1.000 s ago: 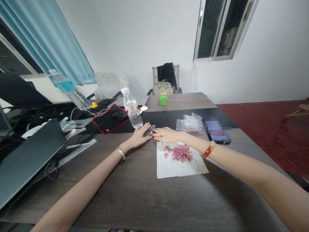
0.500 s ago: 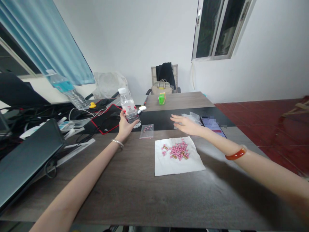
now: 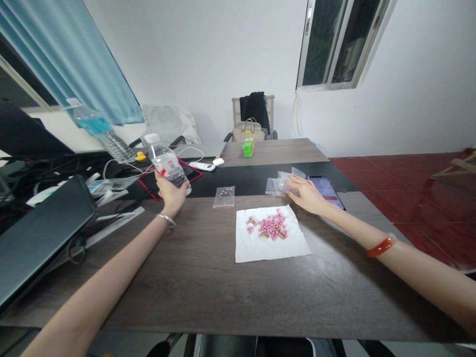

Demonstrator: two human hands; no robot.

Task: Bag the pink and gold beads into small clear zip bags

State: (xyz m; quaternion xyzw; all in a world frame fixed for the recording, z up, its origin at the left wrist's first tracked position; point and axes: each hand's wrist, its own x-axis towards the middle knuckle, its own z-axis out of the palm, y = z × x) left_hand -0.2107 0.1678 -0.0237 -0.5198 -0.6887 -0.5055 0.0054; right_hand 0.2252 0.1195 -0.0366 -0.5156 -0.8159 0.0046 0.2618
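Water bottle (image 3: pixel 167 166) is shifted leftward, closely gripped by the left hand (image 3: pixel 170 194); the open right hand (image 3: pixel 307 194) lies on plastic bags (image 3: pixel 274 187), and loose-looking pink pills (image 3: pixel 272 224) could be scattered if brushed.

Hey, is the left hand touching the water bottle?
Touching. The head view shows the left hand wrapped around the lower part of the tilted water bottle.

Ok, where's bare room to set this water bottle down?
Bare tabletop lies left of the white napkin and in front of it. Crowded: the cables and mouse mat far left, and the plastic bags by your right hand.
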